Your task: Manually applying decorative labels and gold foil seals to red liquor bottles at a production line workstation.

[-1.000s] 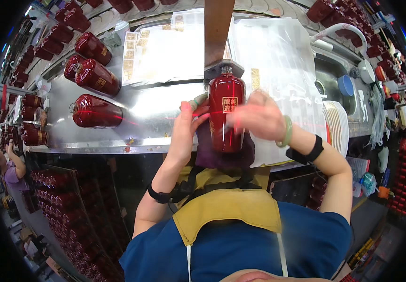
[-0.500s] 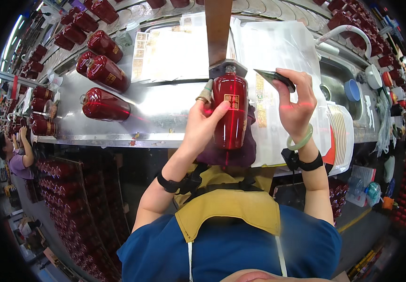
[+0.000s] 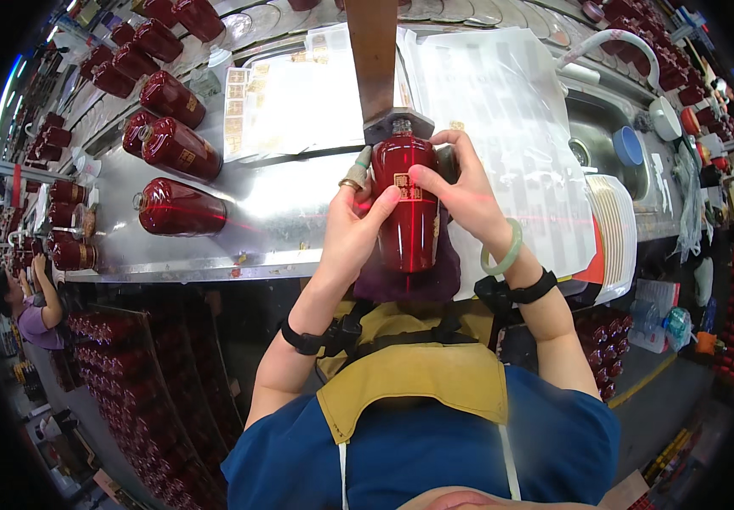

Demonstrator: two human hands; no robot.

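A glossy dark red bottle (image 3: 406,234) lies on a purple cloth (image 3: 440,276), its clear glass neck (image 3: 402,127) against a dark notched block (image 3: 398,121). My left hand (image 3: 352,223) closes around its left side, the thumb beside a gold label (image 3: 407,187); one finger wears a pale finger cover (image 3: 362,158). From the right, my right hand (image 3: 469,189) sets its thumb at the label's upper right edge. A dark flat scraper-like piece (image 3: 447,161) shows between its curled fingers and the bottle, mostly hidden. Red laser lines cross on the glass.
Several red bottles (image 3: 182,206) lie on the metal bench to the left. Gold label sheets (image 3: 236,110) are beyond, and a translucent backing sheet (image 3: 503,93) spreads right. Further right are a sink (image 3: 609,140) and blue bowl (image 3: 627,146). A co-worker (image 3: 35,306) stands far left.
My right hand has moved left onto the bottle, bringing the dark piece from above the backing sheet. A gold label strip there is now mostly out of sight. The left hand keeps hold.
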